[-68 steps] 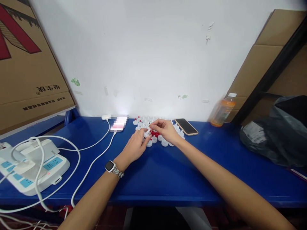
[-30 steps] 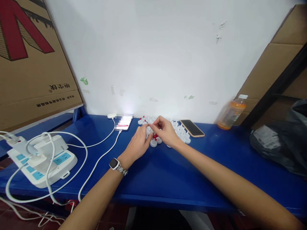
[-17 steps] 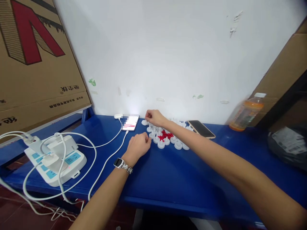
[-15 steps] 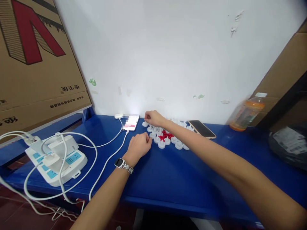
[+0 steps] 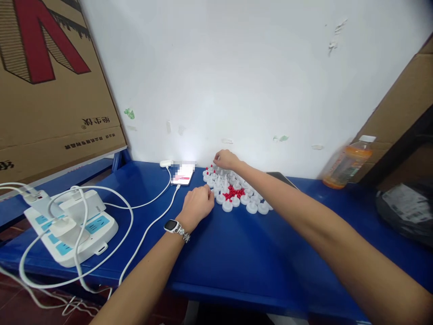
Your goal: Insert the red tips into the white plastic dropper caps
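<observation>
Hands at the white caps by the back edge

We see our right hand [image 5: 226,160] at the far side of the white caps [image 5: 237,192], against the worktop's [image 5: 237,253] back edge, fingertips pinched together; what they grip we cannot tell. Our left hand [image 5: 198,205], fingers curled closed, rests on the worktop just beside the caps' near-left side. Red pieces [image 5: 233,192] lie among the caps.

Blue tabletop [image 5: 257,253] carrying white caps [image 5: 237,192] with red bits [image 5: 233,192] by the far edge, lit phone [image 5: 182,174] charging beside them, power strip [image 5: 72,225] sitting at the left end, orange bottle [image 5: 347,161] and dark bag [image 5: 404,212] lying toward the right end.
</observation>
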The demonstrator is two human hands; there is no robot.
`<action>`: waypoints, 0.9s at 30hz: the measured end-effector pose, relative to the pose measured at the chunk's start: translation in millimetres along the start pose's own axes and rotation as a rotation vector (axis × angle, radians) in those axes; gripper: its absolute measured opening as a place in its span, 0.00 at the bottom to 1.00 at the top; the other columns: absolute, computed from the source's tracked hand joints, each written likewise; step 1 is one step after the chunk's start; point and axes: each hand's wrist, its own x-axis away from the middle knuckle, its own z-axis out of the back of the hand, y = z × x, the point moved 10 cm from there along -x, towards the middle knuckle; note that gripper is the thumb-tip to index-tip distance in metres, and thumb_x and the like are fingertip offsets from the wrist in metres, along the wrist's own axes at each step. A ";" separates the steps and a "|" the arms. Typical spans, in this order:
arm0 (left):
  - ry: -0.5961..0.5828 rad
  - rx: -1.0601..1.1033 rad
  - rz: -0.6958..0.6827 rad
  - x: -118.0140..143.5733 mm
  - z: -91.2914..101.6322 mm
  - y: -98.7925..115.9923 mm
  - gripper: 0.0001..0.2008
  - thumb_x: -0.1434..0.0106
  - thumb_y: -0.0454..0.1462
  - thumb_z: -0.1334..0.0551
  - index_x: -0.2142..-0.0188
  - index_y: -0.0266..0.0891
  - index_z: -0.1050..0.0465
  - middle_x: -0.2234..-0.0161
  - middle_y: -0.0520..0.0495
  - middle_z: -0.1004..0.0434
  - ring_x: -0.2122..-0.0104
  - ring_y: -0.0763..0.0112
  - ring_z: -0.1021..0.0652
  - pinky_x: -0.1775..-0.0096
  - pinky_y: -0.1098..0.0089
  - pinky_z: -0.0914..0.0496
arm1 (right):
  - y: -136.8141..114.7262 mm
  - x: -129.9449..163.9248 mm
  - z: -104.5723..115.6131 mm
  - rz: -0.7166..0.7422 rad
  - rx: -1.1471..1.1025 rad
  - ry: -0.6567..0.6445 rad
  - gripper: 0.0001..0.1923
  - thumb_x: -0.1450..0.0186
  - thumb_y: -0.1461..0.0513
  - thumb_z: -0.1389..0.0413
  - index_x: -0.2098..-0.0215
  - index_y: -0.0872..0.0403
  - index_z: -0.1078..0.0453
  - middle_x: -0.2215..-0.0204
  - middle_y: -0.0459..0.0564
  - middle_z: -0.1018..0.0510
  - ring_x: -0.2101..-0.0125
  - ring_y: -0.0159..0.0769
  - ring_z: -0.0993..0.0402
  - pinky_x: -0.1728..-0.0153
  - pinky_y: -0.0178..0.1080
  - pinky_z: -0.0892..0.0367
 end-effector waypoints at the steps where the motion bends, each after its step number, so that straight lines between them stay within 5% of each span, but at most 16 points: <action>1: -0.001 0.010 -0.001 -1.0 0.2 0.2 0.12 0.31 0.41 0.50 0.67 0.41 0.32 0.66 0.44 0.20 0.66 0.58 0.20 0.68 0.65 0.37 | 0.4 -4.1 -3.2 -0.020 0.014 -0.004 0.12 0.39 0.60 0.42 0.59 0.55 0.22 0.57 0.57 0.19 0.57 0.45 0.22 0.57 0.40 0.31; 6: -0.003 0.071 0.008 -1.1 0.4 -4.6 0.12 0.31 0.41 0.49 0.68 0.42 0.34 0.68 0.46 0.22 0.68 0.60 0.21 0.69 0.66 0.37 | -0.9 -15.5 -12.5 -0.102 0.032 -0.012 0.14 0.44 0.65 0.39 0.59 0.58 0.23 0.57 0.62 0.19 0.56 0.49 0.22 0.56 0.44 0.31; 10: 0.072 0.145 -0.012 0.3 7.0 -7.3 0.09 0.31 0.41 0.48 0.66 0.42 0.34 0.65 0.45 0.23 0.64 0.60 0.22 0.65 0.64 0.33 | 1.6 -6.1 3.5 -0.148 -0.009 0.034 0.11 0.40 0.62 0.43 0.59 0.53 0.23 0.58 0.56 0.19 0.57 0.45 0.22 0.57 0.42 0.31; 14: 0.301 0.258 -0.097 7.1 31.9 1.6 0.09 0.31 0.42 0.46 0.57 0.41 0.34 0.55 0.42 0.28 0.53 0.58 0.25 0.58 0.61 0.29 | 2.7 35.4 33.3 -0.144 -0.162 0.139 0.12 0.37 0.54 0.45 0.61 0.49 0.22 0.61 0.49 0.18 0.61 0.39 0.24 0.62 0.38 0.33; 17: 0.403 0.313 -0.114 14.4 42.6 9.5 0.17 0.32 0.44 0.43 0.47 0.41 0.37 0.47 0.39 0.33 0.51 0.56 0.27 0.56 0.60 0.28 | -4.5 83.9 45.2 -0.054 -0.391 0.173 0.14 0.38 0.51 0.43 0.66 0.52 0.23 0.73 0.47 0.21 0.72 0.34 0.28 0.71 0.34 0.39; 23: 0.264 0.282 -0.250 16.7 24.6 35.2 0.17 0.29 0.45 0.47 0.45 0.44 0.36 0.51 0.44 0.27 0.51 0.57 0.26 0.53 0.58 0.29 | -6.4 152.1 36.8 0.014 -0.668 0.053 0.23 0.33 0.47 0.50 0.64 0.56 0.24 0.85 0.42 0.32 0.82 0.30 0.39 0.78 0.34 0.46; 27: 0.241 0.272 -0.318 18.7 20.7 40.9 0.17 0.27 0.44 0.50 0.44 0.42 0.36 0.50 0.42 0.28 0.50 0.58 0.27 0.52 0.58 0.29 | 8.5 161.2 44.8 0.018 -0.384 0.151 0.16 0.34 0.54 0.49 0.64 0.52 0.22 0.74 0.47 0.22 0.70 0.35 0.29 0.69 0.35 0.40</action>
